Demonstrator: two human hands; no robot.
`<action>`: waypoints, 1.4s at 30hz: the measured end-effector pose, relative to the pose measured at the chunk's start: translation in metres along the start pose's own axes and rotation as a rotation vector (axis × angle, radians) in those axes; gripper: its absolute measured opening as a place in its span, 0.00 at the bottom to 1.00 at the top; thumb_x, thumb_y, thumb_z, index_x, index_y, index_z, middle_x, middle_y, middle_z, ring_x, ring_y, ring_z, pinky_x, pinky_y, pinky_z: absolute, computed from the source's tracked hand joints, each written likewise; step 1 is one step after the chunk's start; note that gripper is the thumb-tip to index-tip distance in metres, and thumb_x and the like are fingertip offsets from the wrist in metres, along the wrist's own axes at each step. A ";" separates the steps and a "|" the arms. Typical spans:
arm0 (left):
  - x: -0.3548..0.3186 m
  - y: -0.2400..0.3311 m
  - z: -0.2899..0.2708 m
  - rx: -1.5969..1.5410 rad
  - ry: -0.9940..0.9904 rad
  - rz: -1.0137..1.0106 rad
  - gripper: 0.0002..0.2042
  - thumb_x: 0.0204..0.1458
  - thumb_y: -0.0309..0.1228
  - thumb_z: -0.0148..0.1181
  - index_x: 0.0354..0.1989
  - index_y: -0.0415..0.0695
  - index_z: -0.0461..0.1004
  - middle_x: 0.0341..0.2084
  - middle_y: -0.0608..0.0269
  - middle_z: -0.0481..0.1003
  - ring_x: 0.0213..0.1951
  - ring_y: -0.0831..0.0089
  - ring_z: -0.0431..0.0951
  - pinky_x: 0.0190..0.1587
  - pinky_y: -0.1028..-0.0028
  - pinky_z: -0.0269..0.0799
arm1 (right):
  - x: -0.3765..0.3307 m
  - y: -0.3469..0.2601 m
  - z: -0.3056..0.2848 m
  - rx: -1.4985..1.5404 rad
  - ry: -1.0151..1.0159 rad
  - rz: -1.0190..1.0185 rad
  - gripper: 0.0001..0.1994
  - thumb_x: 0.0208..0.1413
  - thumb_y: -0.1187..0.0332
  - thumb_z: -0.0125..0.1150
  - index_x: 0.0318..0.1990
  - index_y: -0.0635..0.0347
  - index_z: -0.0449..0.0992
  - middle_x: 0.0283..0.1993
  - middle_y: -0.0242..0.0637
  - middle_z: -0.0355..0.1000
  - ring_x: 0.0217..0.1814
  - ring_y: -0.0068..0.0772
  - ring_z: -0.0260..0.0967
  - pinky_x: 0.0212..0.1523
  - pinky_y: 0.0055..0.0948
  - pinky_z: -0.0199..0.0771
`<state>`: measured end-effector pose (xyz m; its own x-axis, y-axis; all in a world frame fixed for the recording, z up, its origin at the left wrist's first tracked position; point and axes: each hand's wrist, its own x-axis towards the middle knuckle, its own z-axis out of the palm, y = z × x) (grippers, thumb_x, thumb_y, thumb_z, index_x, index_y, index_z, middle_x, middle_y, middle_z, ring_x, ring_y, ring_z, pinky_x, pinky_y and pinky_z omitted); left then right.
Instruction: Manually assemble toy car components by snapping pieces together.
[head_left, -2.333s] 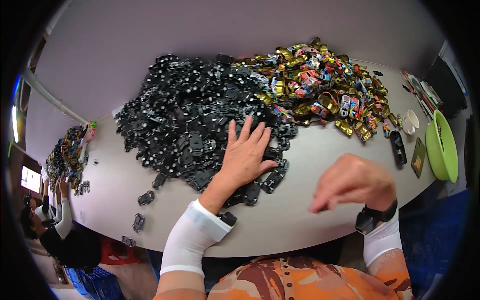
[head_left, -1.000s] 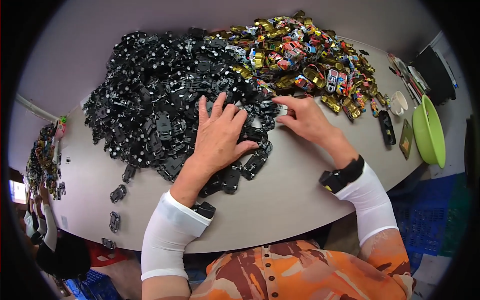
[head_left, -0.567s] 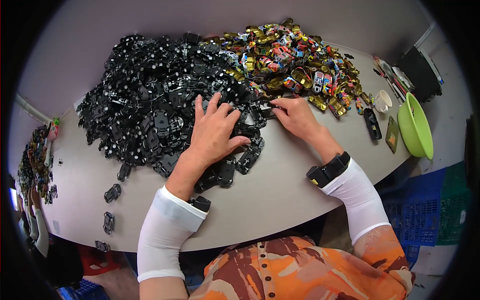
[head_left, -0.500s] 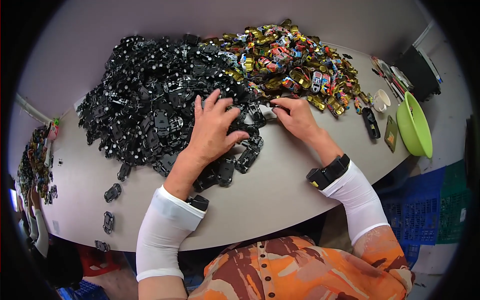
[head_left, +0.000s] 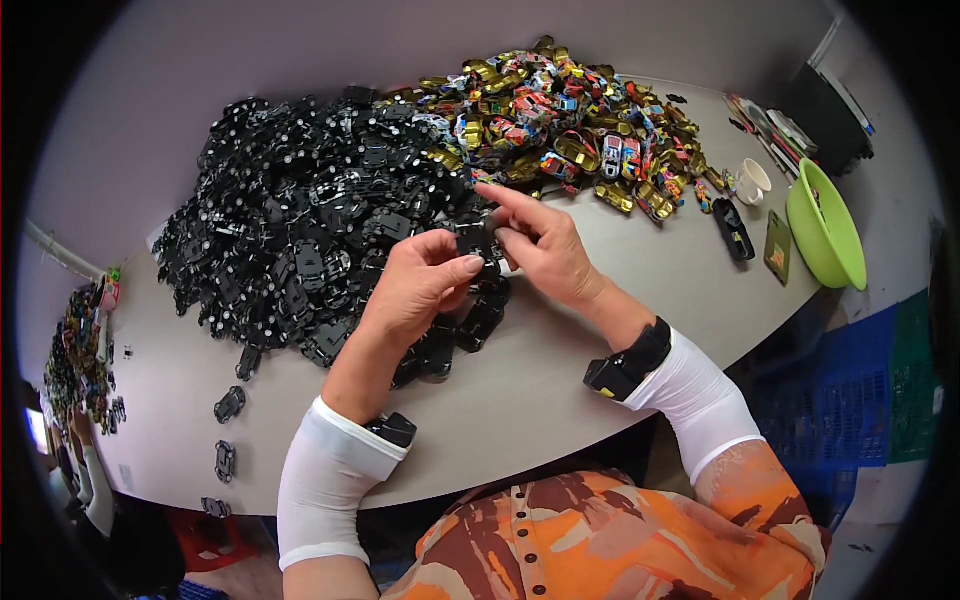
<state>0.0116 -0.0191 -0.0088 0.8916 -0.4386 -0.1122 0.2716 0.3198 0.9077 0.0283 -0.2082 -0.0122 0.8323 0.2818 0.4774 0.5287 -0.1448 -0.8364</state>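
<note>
Left hand: my left hand [head_left: 415,285] closes its fingers around one black toy-car chassis [head_left: 473,243], thumb on its lower edge.
Right hand: my right hand [head_left: 545,250] pinches the same chassis from the right, index finger stretched out above it.
Chassis held: one, lifted just over the near edge of the black pile.
Black pile: one heap of black chassis parts [head_left: 310,230], too many to count, left of centre on the grey table [head_left: 560,380].
Coloured pile: one heap of painted toy-car bodies [head_left: 560,130], uncountable, touching the black heap.
Strays: three loose chassis [head_left: 228,405] near the table's left front edge.
Bowl: one green bowl [head_left: 825,225] at the far right.
Cup: one small white cup [head_left: 752,182] beside it.
</note>
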 end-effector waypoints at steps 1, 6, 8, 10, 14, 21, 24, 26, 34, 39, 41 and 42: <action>0.000 0.000 0.002 0.035 0.057 0.002 0.08 0.46 0.27 0.65 0.30 0.40 0.71 0.21 0.70 0.70 0.17 0.84 0.64 0.17 0.84 0.53 | -0.001 -0.001 0.000 0.269 0.006 0.285 0.13 0.52 0.78 0.53 0.46 0.62 0.74 0.31 0.29 0.70 0.24 0.16 0.61 0.23 0.17 0.61; 0.004 0.001 0.005 0.214 0.013 -0.016 0.07 0.43 0.23 0.65 0.30 0.41 0.72 0.20 0.71 0.70 0.18 0.86 0.65 0.18 0.85 0.56 | -0.001 -0.001 -0.013 0.358 -0.083 0.476 0.09 0.54 0.70 0.57 0.41 0.61 0.75 0.25 0.24 0.68 0.21 0.11 0.58 0.19 0.13 0.56; 0.005 -0.006 0.003 0.360 0.026 -0.016 0.07 0.42 0.23 0.65 0.29 0.40 0.72 0.19 0.70 0.70 0.18 0.85 0.65 0.19 0.84 0.57 | -0.004 0.004 -0.013 0.339 -0.136 0.475 0.08 0.51 0.67 0.61 0.36 0.61 0.77 0.24 0.24 0.69 0.21 0.10 0.60 0.21 0.15 0.59; 0.002 0.001 0.008 0.469 0.044 -0.060 0.08 0.42 0.25 0.64 0.29 0.40 0.71 0.19 0.67 0.71 0.18 0.82 0.68 0.20 0.82 0.60 | -0.005 0.002 -0.013 0.351 -0.162 0.516 0.06 0.52 0.70 0.59 0.36 0.61 0.76 0.25 0.25 0.69 0.22 0.10 0.60 0.21 0.13 0.59; -0.001 -0.001 0.007 0.005 -0.022 -0.114 0.10 0.43 0.24 0.64 0.31 0.39 0.69 0.21 0.62 0.72 0.20 0.76 0.72 0.20 0.80 0.65 | -0.008 0.009 0.000 0.451 -0.123 0.355 0.06 0.54 0.73 0.55 0.37 0.66 0.75 0.26 0.29 0.71 0.26 0.15 0.65 0.26 0.18 0.66; 0.007 -0.010 0.022 0.123 0.111 0.015 0.17 0.42 0.20 0.65 0.41 0.37 0.68 0.26 0.63 0.72 0.22 0.78 0.73 0.21 0.83 0.68 | -0.005 0.009 0.000 0.106 0.055 0.252 0.06 0.51 0.72 0.57 0.32 0.68 0.75 0.25 0.37 0.73 0.28 0.20 0.67 0.30 0.24 0.67; 0.005 -0.007 0.023 0.052 0.146 -0.013 0.20 0.41 0.21 0.66 0.44 0.38 0.67 0.30 0.61 0.74 0.22 0.81 0.71 0.20 0.85 0.66 | 0.005 0.008 -0.018 -0.067 -0.107 0.097 0.08 0.48 0.70 0.59 0.30 0.67 0.75 0.27 0.42 0.73 0.29 0.30 0.70 0.31 0.29 0.68; -0.002 -0.005 0.018 0.069 0.137 0.001 0.21 0.42 0.20 0.63 0.47 0.38 0.66 0.33 0.60 0.75 0.21 0.83 0.69 0.19 0.85 0.63 | 0.012 0.036 -0.042 -0.433 0.092 -0.196 0.06 0.43 0.70 0.61 0.28 0.63 0.77 0.28 0.44 0.72 0.33 0.44 0.70 0.36 0.37 0.70; 0.002 -0.006 0.016 -0.061 -0.029 -0.070 0.13 0.49 0.27 0.59 0.43 0.40 0.70 0.34 0.63 0.75 0.22 0.87 0.67 0.22 0.88 0.62 | -0.008 0.036 -0.122 -1.090 0.213 0.423 0.04 0.43 0.71 0.60 0.28 0.61 0.76 0.32 0.47 0.72 0.37 0.49 0.71 0.38 0.45 0.70; -0.002 0.002 0.009 -0.027 -0.020 -0.020 0.14 0.47 0.26 0.62 0.44 0.42 0.71 0.34 0.62 0.76 0.23 0.88 0.68 0.21 0.89 0.59 | -0.004 0.052 -0.123 -0.970 0.167 0.288 0.03 0.45 0.72 0.58 0.26 0.62 0.73 0.26 0.42 0.68 0.31 0.45 0.67 0.32 0.38 0.67; -0.001 0.002 0.010 -0.005 -0.009 -0.021 0.14 0.46 0.26 0.63 0.43 0.42 0.72 0.35 0.62 0.76 0.25 0.88 0.68 0.22 0.89 0.59 | -0.001 0.047 -0.128 -0.870 0.104 0.274 0.03 0.46 0.72 0.58 0.26 0.62 0.72 0.24 0.39 0.66 0.25 0.39 0.67 0.26 0.34 0.66; 0.000 0.000 0.008 -0.009 -0.007 -0.020 0.14 0.46 0.26 0.63 0.43 0.42 0.72 0.35 0.62 0.76 0.25 0.88 0.68 0.22 0.89 0.59 | 0.002 0.033 -0.121 -0.334 0.055 0.466 0.03 0.49 0.72 0.57 0.28 0.61 0.71 0.23 0.35 0.65 0.22 0.31 0.63 0.22 0.28 0.61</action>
<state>0.0085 -0.0261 -0.0053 0.8834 -0.4509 -0.1278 0.2930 0.3186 0.9015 0.0680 -0.3272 -0.0065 0.9927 0.0676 0.0997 0.1204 -0.5356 -0.8358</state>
